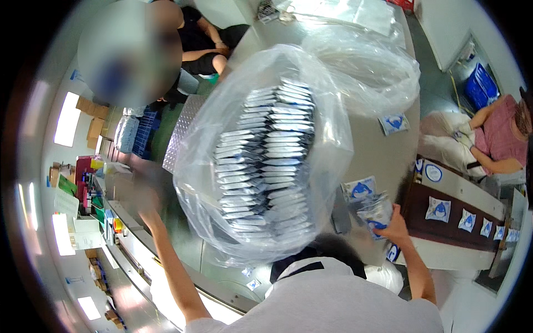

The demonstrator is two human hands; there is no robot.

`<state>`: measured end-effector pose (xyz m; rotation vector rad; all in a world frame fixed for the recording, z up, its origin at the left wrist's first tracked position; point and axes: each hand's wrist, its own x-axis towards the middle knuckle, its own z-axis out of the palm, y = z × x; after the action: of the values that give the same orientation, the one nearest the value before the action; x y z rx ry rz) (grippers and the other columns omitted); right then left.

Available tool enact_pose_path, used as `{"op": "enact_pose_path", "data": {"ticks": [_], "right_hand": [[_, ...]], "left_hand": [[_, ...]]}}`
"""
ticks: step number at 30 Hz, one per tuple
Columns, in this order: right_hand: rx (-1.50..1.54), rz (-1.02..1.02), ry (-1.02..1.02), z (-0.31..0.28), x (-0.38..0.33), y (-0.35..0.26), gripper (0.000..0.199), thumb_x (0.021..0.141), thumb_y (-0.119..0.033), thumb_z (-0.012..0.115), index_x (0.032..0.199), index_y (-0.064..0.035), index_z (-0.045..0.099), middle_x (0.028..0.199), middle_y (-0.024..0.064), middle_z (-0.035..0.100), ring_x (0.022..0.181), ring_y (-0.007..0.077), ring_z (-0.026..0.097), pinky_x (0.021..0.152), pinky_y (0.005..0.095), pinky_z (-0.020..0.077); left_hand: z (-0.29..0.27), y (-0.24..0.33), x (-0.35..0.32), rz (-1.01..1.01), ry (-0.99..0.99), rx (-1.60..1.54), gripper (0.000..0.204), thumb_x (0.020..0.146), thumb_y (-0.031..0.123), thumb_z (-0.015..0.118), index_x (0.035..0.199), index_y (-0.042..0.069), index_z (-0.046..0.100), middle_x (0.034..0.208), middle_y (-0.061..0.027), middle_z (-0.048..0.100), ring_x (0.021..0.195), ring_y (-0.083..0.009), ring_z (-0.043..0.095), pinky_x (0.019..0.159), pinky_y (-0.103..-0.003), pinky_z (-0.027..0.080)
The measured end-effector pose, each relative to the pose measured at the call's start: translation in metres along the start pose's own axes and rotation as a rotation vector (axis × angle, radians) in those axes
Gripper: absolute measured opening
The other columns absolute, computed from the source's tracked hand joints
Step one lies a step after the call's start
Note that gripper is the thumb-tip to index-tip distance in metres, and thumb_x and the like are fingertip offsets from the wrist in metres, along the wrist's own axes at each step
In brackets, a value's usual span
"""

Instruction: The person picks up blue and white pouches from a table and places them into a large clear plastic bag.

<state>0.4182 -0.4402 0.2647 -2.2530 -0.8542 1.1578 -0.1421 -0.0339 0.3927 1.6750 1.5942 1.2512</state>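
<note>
My right hand (395, 228) is closed on a small silver-and-white packet (375, 208) with blue print, at the table's near right. Touching or close beside it is another packet (360, 189) lying on the table. My left hand (143, 200) reaches out to the left, away from the table, and is too smeared to show its fingers. Between the hands, a large clear plastic bag (194, 183) stands open. Inside it, many such packets (286, 139) stand on edge in two long rows. A dark grey flat strip (340, 211) lies beside the bag.
Another clear bag (383, 66) and a lone packet (393, 123) lie farther up the metal table (383, 152). At right, a brown conveyor belt (452, 222) carries several packets. A gloved person (502, 130) sits beside it; someone in black (205, 39) sits at far left.
</note>
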Motion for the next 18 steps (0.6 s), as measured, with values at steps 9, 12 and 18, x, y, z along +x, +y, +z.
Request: {"op": "enact_pose_path", "data": {"ticks": [9, 12, 18], "right_hand": [[-0.225, -0.622, 0.054, 0.022, 0.131, -0.255, 0.098, 0.057, -0.033, 0.081, 0.134, -0.0030, 0.029, 0.120, 0.0211, 0.051, 0.113, 0.0341, 0.050, 0.094, 0.0429, 0.0372], [-0.548, -0.767, 0.249, 0.070, 0.198, -0.332, 0.098, 0.056, -0.036, 0.080, 0.133, -0.0023, 0.030, 0.121, 0.0207, 0.052, 0.114, 0.0333, 0.050, 0.092, 0.0456, 0.0372], [-0.929, -0.692, 0.028, 0.173, 0.280, -0.400, 0.102, 0.069, -0.067, 0.060, 0.139, -0.0008, 0.026, 0.133, 0.0260, 0.040, 0.124, 0.0405, 0.039, 0.102, 0.0552, 0.0265]], "left_hand": [[0.252, 0.181, 0.058, 0.763, -0.545, 0.984, 0.025, 0.073, 0.019, 0.068, 0.093, 0.006, 0.061, 0.082, -0.0142, 0.066, 0.076, -0.0297, 0.065, 0.066, -0.038, 0.053], [0.235, 0.167, 0.100, 0.802, -0.461, 0.912, 0.013, 0.078, 0.019, 0.060, 0.082, 0.007, 0.064, 0.073, -0.0153, 0.065, 0.072, -0.0352, 0.064, 0.065, -0.043, 0.051], [0.230, 0.172, 0.109, 0.842, -0.513, 0.674, 0.012, 0.080, 0.015, 0.056, 0.077, 0.007, 0.064, 0.071, -0.0140, 0.064, 0.068, -0.0338, 0.063, 0.061, -0.044, 0.049]]}}
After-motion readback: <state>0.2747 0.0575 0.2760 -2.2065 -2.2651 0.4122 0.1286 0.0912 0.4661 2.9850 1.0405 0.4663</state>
